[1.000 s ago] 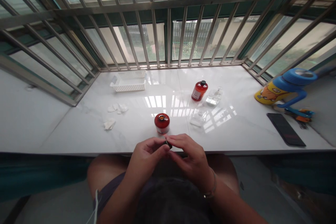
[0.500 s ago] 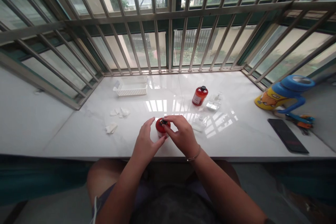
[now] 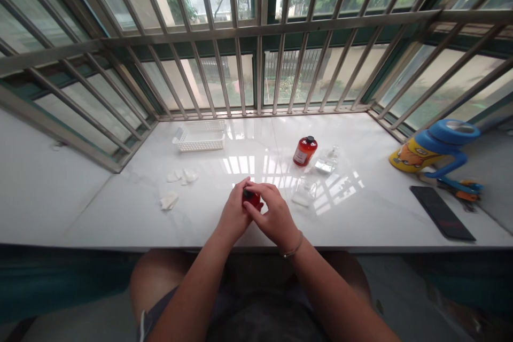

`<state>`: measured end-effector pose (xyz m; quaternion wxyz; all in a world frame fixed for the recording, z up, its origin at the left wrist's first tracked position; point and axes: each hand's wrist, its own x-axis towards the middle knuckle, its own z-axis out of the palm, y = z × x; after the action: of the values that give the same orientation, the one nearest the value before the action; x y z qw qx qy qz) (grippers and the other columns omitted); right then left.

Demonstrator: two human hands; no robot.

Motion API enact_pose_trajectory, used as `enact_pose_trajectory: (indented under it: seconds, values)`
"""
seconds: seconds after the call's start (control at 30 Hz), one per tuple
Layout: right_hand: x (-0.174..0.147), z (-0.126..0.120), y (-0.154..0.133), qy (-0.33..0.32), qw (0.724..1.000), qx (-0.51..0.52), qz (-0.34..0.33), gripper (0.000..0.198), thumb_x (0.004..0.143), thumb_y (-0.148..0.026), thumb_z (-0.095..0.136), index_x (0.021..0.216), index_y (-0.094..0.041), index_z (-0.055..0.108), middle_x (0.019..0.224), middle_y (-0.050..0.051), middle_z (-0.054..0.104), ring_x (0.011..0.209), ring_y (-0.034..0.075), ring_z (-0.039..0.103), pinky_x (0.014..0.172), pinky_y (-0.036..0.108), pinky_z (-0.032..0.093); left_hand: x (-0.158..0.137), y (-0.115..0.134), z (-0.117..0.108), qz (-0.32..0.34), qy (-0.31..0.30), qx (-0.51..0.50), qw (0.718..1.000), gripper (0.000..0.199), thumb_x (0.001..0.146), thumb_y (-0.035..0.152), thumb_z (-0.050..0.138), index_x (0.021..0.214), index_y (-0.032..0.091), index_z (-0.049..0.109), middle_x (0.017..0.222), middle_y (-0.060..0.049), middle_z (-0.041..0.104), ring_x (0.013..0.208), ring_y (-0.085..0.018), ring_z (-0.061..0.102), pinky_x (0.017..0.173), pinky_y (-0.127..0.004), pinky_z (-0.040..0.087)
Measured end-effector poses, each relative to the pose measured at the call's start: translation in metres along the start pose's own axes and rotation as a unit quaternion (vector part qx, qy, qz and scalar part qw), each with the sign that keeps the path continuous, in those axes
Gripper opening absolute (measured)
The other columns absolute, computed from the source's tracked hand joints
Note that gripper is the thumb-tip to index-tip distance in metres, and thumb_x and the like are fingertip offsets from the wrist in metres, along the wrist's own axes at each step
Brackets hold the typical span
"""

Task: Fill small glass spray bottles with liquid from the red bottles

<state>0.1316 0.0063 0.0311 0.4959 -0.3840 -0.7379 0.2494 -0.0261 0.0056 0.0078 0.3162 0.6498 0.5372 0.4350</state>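
Note:
A small red bottle [image 3: 253, 197] with a dark cap [image 3: 248, 192] is between my hands near the table's front edge. My left hand [image 3: 233, 215] is wrapped round its left side. From the right, my right hand [image 3: 277, 215] closes over the top, fingers at the cap and thumb across the front. My fingers hide much of the bottle and most of the cap. Another red bottle [image 3: 305, 152], dark-capped and labelled, stands farther back to the right. Beside it lie a clear container [image 3: 326, 161] and, closer to me, another clear piece [image 3: 303, 192].
A white perforated basket [image 3: 200, 144] sits at the back left, with crumpled white tissue [image 3: 169, 201] in front of it. On the right are a yellow and blue jug [image 3: 435, 147], a black phone [image 3: 443, 214] and an orange and blue tool [image 3: 465, 188]. Metal window bars [image 3: 259, 75] border the back.
My left hand, spread beside the bottle earlier, has closed round it. My right hand's fingers now cover more of the cap. The view has tilted up slightly.

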Motion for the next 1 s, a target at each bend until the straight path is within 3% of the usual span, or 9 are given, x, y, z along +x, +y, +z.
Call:
enact_pose_trajectory:
  seconds: [0.07, 0.23, 0.37, 0.43, 0.6, 0.8, 0.93, 1.0]
  values:
    - [-0.007, 0.001, 0.001, 0.011, 0.999, 0.029, 0.043, 0.049, 0.095, -0.024, 0.073, 0.141, -0.027, 0.058, 0.137, 0.01, 0.071, 0.128, 0.028, 0.066, 0.111, 0.051, 0.055, -0.001, -0.003, 0.001, -0.008, -0.001, -0.009, 1.0, 0.076, 0.087, 0.027, 0.082, 0.155, 0.027, 0.048, 0.145, -0.014, 0.064, 0.128, -0.031, 0.068, 0.111, -0.052, 0.056]
    - [-0.02, 0.002, 0.006, 0.077, 0.988, 0.039, 0.124, 0.045, 0.096, -0.033, 0.071, 0.136, -0.024, 0.052, 0.112, 0.008, 0.07, 0.106, 0.026, 0.07, 0.102, 0.051, 0.059, -0.001, -0.005, 0.002, -0.023, -0.003, -0.038, 0.999, 0.084, 0.083, 0.026, 0.086, 0.157, 0.031, 0.045, 0.149, -0.012, 0.06, 0.13, -0.03, 0.067, 0.112, -0.051, 0.055]
    - [-0.019, 0.003, 0.002, 0.043, 0.99, 0.091, 0.103, 0.053, 0.097, -0.027, 0.068, 0.144, -0.025, 0.044, 0.142, 0.015, 0.064, 0.134, 0.028, 0.063, 0.116, 0.052, 0.052, 0.0, -0.004, 0.004, -0.03, 0.01, -0.015, 0.999, 0.085, 0.082, 0.026, 0.087, 0.157, 0.03, 0.046, 0.147, -0.012, 0.062, 0.133, -0.031, 0.065, 0.116, -0.052, 0.051]
    - [-0.018, 0.004, 0.0, 0.017, 0.988, 0.113, 0.1, 0.058, 0.098, -0.025, 0.066, 0.148, -0.025, 0.038, 0.146, 0.015, 0.063, 0.141, 0.027, 0.06, 0.12, 0.052, 0.049, 0.0, -0.002, 0.004, -0.032, 0.016, -0.011, 0.999, 0.085, 0.082, 0.025, 0.086, 0.156, 0.029, 0.046, 0.146, -0.012, 0.063, 0.132, -0.031, 0.065, 0.115, -0.052, 0.052]
    - [-0.021, 0.007, 0.002, 0.054, 0.985, 0.088, 0.136, 0.053, 0.093, -0.024, 0.068, 0.139, -0.025, 0.041, 0.115, 0.008, 0.067, 0.112, 0.025, 0.07, 0.106, 0.051, 0.058, 0.0, -0.001, 0.002, -0.029, 0.004, -0.023, 0.999, 0.085, 0.082, 0.026, 0.087, 0.156, 0.03, 0.045, 0.147, -0.011, 0.061, 0.131, -0.031, 0.066, 0.114, -0.051, 0.052]
    - [-0.02, 0.005, -0.001, 0.013, 0.986, 0.122, 0.116, 0.061, 0.094, -0.018, 0.063, 0.147, -0.026, 0.035, 0.147, 0.016, 0.06, 0.143, 0.028, 0.058, 0.123, 0.055, 0.046, 0.0, -0.002, 0.002, -0.033, 0.007, -0.02, 0.999, 0.084, 0.084, 0.029, 0.086, 0.157, 0.03, 0.044, 0.148, -0.011, 0.061, 0.135, -0.032, 0.063, 0.117, -0.052, 0.05]
    - [-0.022, 0.006, 0.0, 0.04, 0.984, 0.108, 0.134, 0.054, 0.093, -0.02, 0.065, 0.14, -0.026, 0.039, 0.12, 0.009, 0.068, 0.119, 0.026, 0.069, 0.111, 0.054, 0.055, 0.0, -0.005, 0.002, -0.021, 0.006, -0.016, 1.0, 0.084, 0.083, 0.029, 0.087, 0.156, 0.031, 0.044, 0.147, -0.011, 0.061, 0.134, -0.031, 0.064, 0.116, -0.051, 0.051]
    - [-0.024, 0.007, 0.001, 0.054, 0.984, 0.098, 0.139, 0.054, 0.092, -0.021, 0.066, 0.139, -0.025, 0.04, 0.117, 0.008, 0.066, 0.114, 0.026, 0.07, 0.109, 0.053, 0.057, 0.0, -0.005, 0.002, -0.02, 0.007, -0.01, 1.0, 0.084, 0.084, 0.031, 0.088, 0.156, 0.031, 0.044, 0.147, -0.011, 0.061, 0.134, -0.031, 0.063, 0.116, -0.051, 0.051]
